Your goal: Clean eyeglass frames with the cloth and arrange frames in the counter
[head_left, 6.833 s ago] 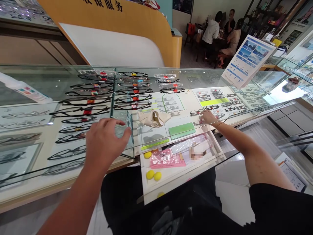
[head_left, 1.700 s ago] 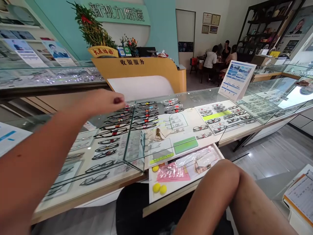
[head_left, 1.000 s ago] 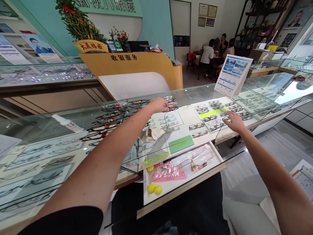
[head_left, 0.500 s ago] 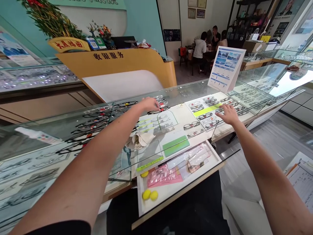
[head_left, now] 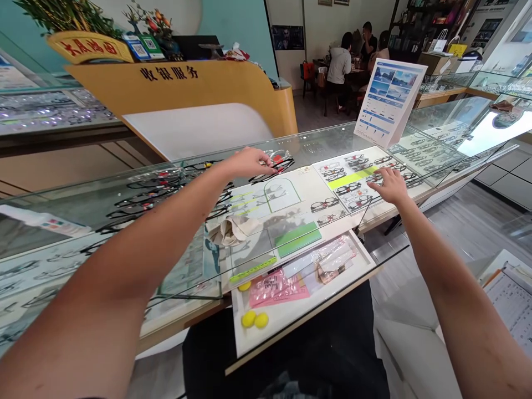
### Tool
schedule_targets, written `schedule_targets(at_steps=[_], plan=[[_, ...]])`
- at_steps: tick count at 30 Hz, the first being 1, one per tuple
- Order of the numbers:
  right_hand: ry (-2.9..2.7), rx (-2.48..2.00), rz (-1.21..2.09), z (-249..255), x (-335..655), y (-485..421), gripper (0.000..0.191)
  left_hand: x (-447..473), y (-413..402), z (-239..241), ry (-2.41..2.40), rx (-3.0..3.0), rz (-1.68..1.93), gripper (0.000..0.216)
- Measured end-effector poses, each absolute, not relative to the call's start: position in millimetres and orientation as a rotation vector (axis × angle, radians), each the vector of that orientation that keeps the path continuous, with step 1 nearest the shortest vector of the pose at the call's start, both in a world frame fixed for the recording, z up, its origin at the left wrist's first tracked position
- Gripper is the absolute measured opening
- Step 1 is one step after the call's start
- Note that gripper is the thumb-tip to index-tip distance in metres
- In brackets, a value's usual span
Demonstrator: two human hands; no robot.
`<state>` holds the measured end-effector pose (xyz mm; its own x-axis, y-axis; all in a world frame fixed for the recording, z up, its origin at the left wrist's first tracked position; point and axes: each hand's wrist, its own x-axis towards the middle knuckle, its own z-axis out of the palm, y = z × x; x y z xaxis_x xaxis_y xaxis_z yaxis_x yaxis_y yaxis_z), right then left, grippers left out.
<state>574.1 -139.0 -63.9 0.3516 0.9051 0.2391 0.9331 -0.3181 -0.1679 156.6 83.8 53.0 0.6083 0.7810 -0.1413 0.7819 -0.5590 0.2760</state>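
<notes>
My left hand [head_left: 250, 162] is over the far side of the glass counter, its fingers closed on a pair of dark-framed eyeglasses [head_left: 283, 165] with a red tag on the lens. Other tagged eyeglasses [head_left: 152, 195] lie in overlapping rows to its left, partly hidden by my forearm. My right hand [head_left: 390, 186] rests on the counter glass with fingers spread, holding nothing. Below that hand, eyeglasses [head_left: 348, 188] lie in rows inside the case, beside a yellow-green strip [head_left: 347, 178].
A crumpled beige cloth [head_left: 235, 230] lies on the counter, near a white spray bottle [head_left: 45, 220]. An open drawer [head_left: 305, 327] juts toward my lap, holding pink packets [head_left: 276, 289] and yellow round cases [head_left: 254, 319]. A folded sign [head_left: 388, 102] stands farther right.
My left hand has raised the eyeglasses slightly from the row, and they now show tilted at its fingertips. The right hand stays in about the same place. The camera view has tipped down a little.
</notes>
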Motion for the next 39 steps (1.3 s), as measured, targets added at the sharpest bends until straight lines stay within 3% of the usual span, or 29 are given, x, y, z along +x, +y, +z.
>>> schedule_targets(at_steps=[3,8,12,17,26,39], plan=[[-1.619,-2.307,-0.136,-66.8,577.1,-137.2,0.078,155.2,29.0,68.2,0.988,2.373,0.106,0.05],[-1.586,-2.311,-0.112,-67.0,577.9,-136.2,0.087,153.3,-68.5,62.1,0.608,1.963,-0.123,0.054],[-1.607,-2.303,-0.146,-68.6,579.9,-135.9,0.089,149.4,-114.5,29.8,0.524,1.816,-0.282,0.052],[-1.626,-2.269,-0.189,-73.7,585.1,-134.6,0.088,152.3,-137.2,-29.7,0.543,1.843,-0.197,0.054],[-1.628,-2.292,-0.208,-74.2,582.0,-135.0,0.086,191.7,-107.4,-129.1,1.028,2.208,-0.008,0.024],[-1.615,-2.225,-0.223,-77.8,578.7,-137.6,0.081,238.8,6.3,-168.1,1.474,2.38,0.434,0.023]])
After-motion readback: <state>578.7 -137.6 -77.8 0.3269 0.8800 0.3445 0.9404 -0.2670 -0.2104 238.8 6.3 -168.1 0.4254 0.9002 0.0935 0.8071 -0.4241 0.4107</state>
